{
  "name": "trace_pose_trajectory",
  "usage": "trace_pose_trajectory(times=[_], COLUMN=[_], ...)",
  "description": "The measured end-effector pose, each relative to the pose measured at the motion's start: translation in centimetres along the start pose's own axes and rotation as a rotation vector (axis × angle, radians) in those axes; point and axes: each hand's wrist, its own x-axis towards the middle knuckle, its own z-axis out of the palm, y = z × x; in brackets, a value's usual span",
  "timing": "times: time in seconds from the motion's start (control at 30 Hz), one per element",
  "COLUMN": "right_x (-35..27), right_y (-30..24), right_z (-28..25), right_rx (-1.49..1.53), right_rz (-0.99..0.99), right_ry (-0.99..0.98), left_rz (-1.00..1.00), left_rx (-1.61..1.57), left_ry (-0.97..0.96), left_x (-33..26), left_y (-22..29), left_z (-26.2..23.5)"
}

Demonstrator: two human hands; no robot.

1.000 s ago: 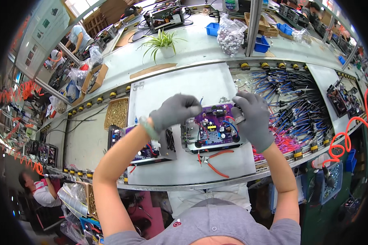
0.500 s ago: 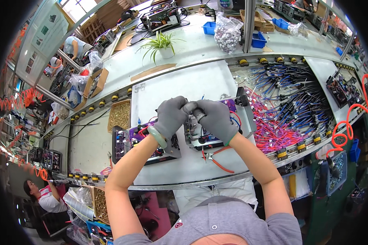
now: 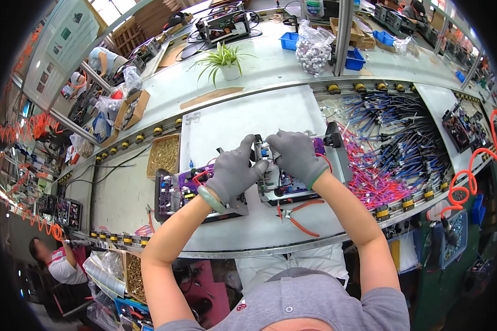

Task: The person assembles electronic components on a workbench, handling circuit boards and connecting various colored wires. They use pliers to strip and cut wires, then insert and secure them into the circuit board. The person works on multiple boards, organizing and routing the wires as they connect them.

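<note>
Both my hands wear grey gloves and meet at the left end of an open electronic unit point(image 3: 287, 194) with a metal chassis and purple circuit boards. My left hand point(image 3: 232, 172) has its index finger and thumb spread apart against that end panel; a pale green bangle circles the wrist. Over the unit's inside, my right hand point(image 3: 297, 157) has bent fingers pressed together near the panel's top; anything between them is hidden. A second open unit point(image 3: 204, 212), with purple boards and red wires, lies left, partly under my left hand. Red-handled cutters point(image 3: 303, 220) lie in front of the right unit.
Pink, blue and black cable leads point(image 3: 392, 138) fill the right of the bench. A box of small brass-coloured parts point(image 3: 164, 155) sits left. Beyond stand a potted plant point(image 3: 230, 71), a bag of parts point(image 3: 313, 52) and blue bins point(image 3: 354, 59). A coiled orange hose point(image 3: 472, 171) hangs right.
My hands were close together, fingertips meeting over the right unit's end. They have parted slightly; my left index finger and thumb are now spread. The view has shifted a little.
</note>
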Motion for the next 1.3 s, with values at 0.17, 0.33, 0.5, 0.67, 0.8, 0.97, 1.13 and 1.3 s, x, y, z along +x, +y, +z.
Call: trace_pose_trajectory(times=[0.17,0.33,0.5,0.67,0.8,0.97,1.13,1.3], right_x=[-0.2,0.1,0.5,0.4,0.1,0.0,0.5,1.3], right_y=[-0.7,-0.7,-1.4,-1.3,-1.1,-1.1,-1.0,-0.3], right_z=[-0.9,-1.1,-0.8,-0.8,-0.8,-0.9,0.0,0.0], right_rx=[-0.173,-0.346,-0.301,-0.332,-0.272,-0.287,-0.184,-0.083], right_rz=[-0.031,0.059,0.060,0.103,0.087,0.036,0.004,0.031], right_ry=[-0.019,-0.122,-0.217,-0.217,-0.166,-0.142,-0.167,-0.253], left_rz=[-0.022,0.056,0.064,0.070,0.081,0.115,0.058,0.066], left_rx=[0.087,0.213,0.227,0.195,0.171,0.145,0.233,0.187], left_ry=[-0.014,-0.052,-0.068,-0.087,-0.062,-0.023,-0.087,-0.092], left_x=[-0.4,-0.1,-0.4,0.0,-0.1,-0.2,-0.1,0.7], left_y=[0.0,0.6,0.2,0.4,0.0,-0.4,-0.1,0.0], left_z=[0.5,0.6,0.7,0.7,1.0,1.2,1.5,1.6])
